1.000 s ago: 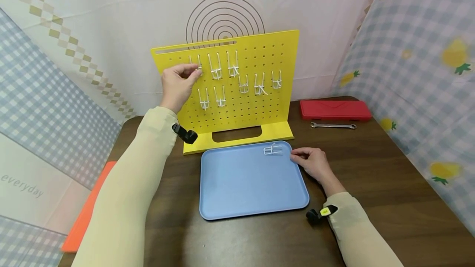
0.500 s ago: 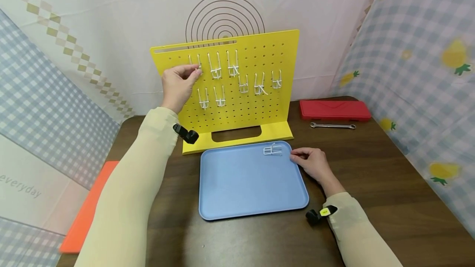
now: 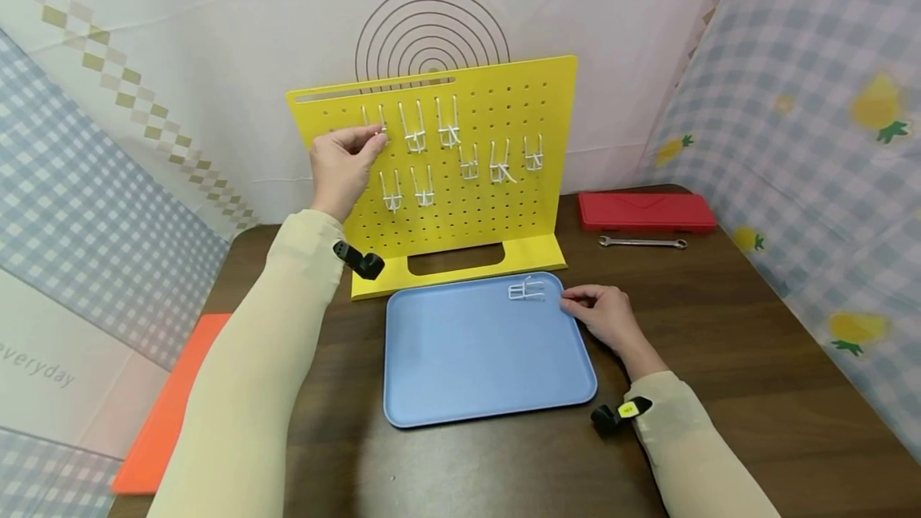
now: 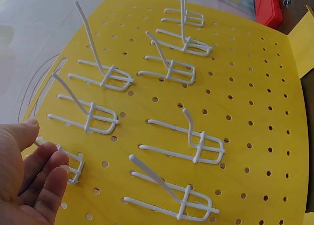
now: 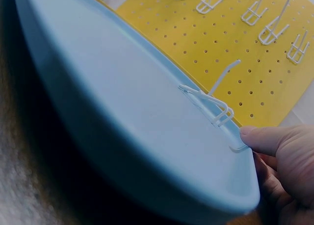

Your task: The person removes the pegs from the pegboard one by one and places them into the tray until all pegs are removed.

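My left hand [image 3: 341,170] is raised to the upper left of a yellow pegboard [image 3: 496,218], thumb and fingertips pinching a white wire pegboard hook [image 4: 74,172]. The fingers cover most of this hook; its two legs show at the board's holes. Several similar hooks [image 3: 415,134] hang on the board to the right and below. At the far right corner of a blue tray [image 3: 475,358], my right hand [image 3: 608,320] grips the rim, thumb on top and fingers underneath. One loose hook [image 3: 525,291] lies in the tray close to that thumb.
Behind the right hand lie a red case [image 3: 647,213] and a metal wrench [image 3: 643,243]. An orange flat object [image 3: 169,414] is at the table's left edge. Patterned cloth [image 3: 612,38] surrounds the back and sides of the wooden table [image 3: 460,474].
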A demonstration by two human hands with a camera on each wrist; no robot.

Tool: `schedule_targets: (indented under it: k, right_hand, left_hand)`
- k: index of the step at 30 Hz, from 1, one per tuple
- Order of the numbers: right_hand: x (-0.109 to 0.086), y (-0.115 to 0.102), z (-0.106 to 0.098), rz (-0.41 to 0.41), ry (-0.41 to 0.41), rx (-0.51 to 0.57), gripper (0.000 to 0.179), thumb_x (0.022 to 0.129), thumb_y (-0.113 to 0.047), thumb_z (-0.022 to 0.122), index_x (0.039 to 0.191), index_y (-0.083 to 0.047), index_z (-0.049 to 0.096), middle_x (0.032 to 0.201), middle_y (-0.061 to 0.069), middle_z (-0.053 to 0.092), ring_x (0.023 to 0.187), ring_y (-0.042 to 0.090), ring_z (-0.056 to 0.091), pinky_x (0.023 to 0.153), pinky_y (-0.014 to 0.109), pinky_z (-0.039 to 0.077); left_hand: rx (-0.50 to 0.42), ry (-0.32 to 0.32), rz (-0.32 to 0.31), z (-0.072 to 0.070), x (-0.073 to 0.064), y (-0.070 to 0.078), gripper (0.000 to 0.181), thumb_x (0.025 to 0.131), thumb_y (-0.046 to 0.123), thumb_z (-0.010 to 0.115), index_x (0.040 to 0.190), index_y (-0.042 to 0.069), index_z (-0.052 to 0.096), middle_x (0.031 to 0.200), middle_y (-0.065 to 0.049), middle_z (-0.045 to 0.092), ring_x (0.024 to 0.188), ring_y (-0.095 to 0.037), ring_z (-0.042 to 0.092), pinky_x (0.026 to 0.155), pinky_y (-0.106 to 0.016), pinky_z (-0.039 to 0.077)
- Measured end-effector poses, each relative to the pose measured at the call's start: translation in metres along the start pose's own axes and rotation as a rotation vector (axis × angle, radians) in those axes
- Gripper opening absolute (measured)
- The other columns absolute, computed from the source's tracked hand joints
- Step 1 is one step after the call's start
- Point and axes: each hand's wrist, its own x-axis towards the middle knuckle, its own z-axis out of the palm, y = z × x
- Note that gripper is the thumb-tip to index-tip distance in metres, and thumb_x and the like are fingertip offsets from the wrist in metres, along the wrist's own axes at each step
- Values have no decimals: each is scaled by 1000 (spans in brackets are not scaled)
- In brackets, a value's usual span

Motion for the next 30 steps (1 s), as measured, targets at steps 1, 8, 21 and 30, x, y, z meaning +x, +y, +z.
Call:
schedule_targets:
  k: [1, 8, 21, 30]
  right_hand:
    - [0, 0, 0, 1, -1, -2, 26, 86, -34, 74, 105, -17, 75, 99, 3, 71, 84, 19, 60, 71, 33, 51]
    - [0, 2, 1, 4, -2, 1, 26, 86, -35, 73, 105, -17, 75, 100, 3, 71, 85, 19, 60, 72, 33, 51]
    - [0, 1, 1, 2, -2, 3, 27, 86, -35, 73, 105, -17, 75, 99, 3, 71, 84, 19, 59, 71, 33, 51]
    - [0, 0, 0, -2, -2, -6, 24, 86, -33, 73, 104, -17, 75, 98, 3, 71, 84, 19, 59, 71, 33, 51]
  left_hand:
    - [2, 1, 1, 0, 0, 0, 23, 86, 29, 74, 106, 18, 76, 101, 1, 71, 87, -13, 61, 70, -21, 50]
    - [-9, 5, -8, -1, -1, 0, 23, 85, 29, 74, 106, 18, 76, 101, 1, 71, 87, -14, 62, 70, -21, 50]
    - [-103, 13, -2, -4, -4, 12, 25, 83, 26, 76, 104, 13, 76, 99, 0, 73, 84, -12, 63, 69, -19, 51]
    - [-106, -3, 75, -12, -31, 45, 23, 87, 14, 72, 107, 2, 73, 96, -4, 73, 79, -12, 63, 67, -18, 49]
